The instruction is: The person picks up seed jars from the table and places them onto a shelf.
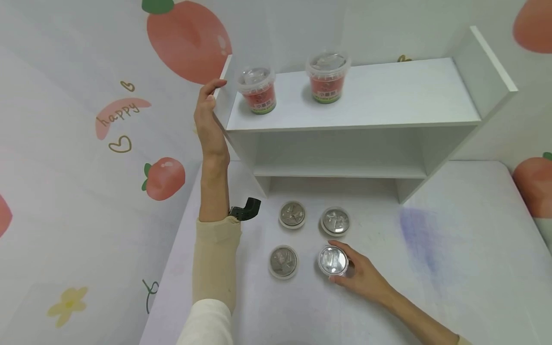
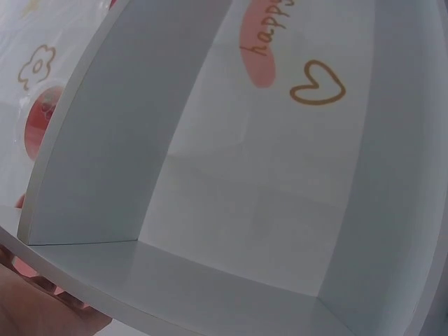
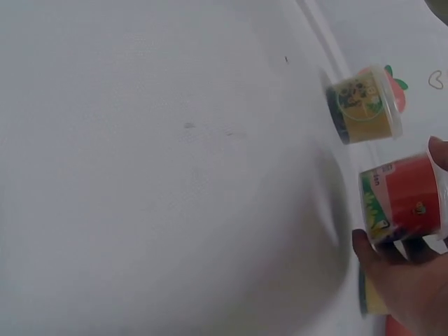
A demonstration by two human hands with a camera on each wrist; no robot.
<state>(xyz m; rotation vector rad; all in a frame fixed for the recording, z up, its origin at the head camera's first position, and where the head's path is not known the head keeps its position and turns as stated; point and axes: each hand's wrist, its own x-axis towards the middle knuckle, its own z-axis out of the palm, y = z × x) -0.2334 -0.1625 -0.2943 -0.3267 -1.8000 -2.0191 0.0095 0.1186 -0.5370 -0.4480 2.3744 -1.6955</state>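
Your left hand [image 1: 211, 127] grips the shelf's [image 1: 409, 91] side; your right hand [image 1: 366, 277] holds 1 tub [image 1: 333, 260] near 3 other tubs [image 1: 292, 214] on the table [image 1: 483, 258]. 2 tubs [image 1: 327, 87] stand up top, so perhaps 4 are left.

Left arm [image 1: 214, 191] stretched way up, nearly straight, left hand [image 1: 210, 124] gripping at the end of it. Right arm [image 1: 416, 310] is lower, angled inward, right hand [image 1: 364, 274] in a curled grip, thumb [image 1: 340, 280] nearer the body than the index finger [image 1: 339, 245].
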